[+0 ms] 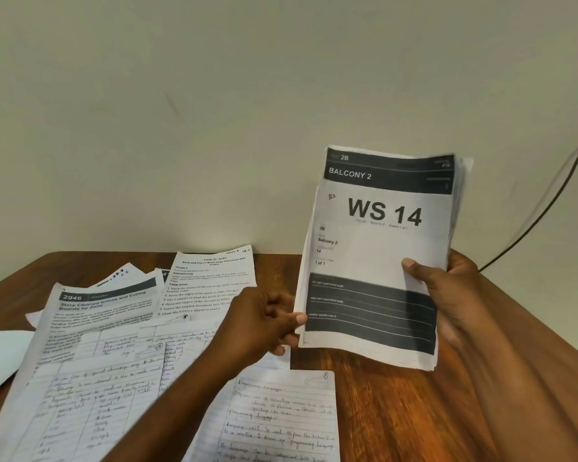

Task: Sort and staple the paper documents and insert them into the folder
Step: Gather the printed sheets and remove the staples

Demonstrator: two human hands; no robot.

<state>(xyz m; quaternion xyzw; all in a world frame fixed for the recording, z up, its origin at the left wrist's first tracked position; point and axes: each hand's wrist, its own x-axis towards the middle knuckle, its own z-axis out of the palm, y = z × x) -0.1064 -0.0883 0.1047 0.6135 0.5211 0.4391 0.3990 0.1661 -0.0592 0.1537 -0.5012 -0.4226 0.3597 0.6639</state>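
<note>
The right hand point(447, 295) grips a stack of papers point(377, 261) at its right edge, thumb across the front sheet, fingers behind. The stack is held upright off the wooden table point(381, 411), near the wall point(214, 111). Top sheet reads "WS 14" w/ a dark "BALCONY 2" band at the top and another dark block lower down. Sheet edges at the bottom and right aren't quite flush.

The left hand point(264, 321) pinches the stack's lower left corner, thumb on the front, other fingers curled. The 2 hands are apart, one on each side of the stack.

On the table, left of the stack, loose sheets point(107, 328) lie scattered and overlapping: a printed task sheet point(214, 278) at the back, a "2946" page, several handwritten lined pages. A handwritten page point(281, 418) lies nearer the camera, below the stack. A black cable point(548, 201) runs down the wall at right. No folder or stapler can be made out.
</note>
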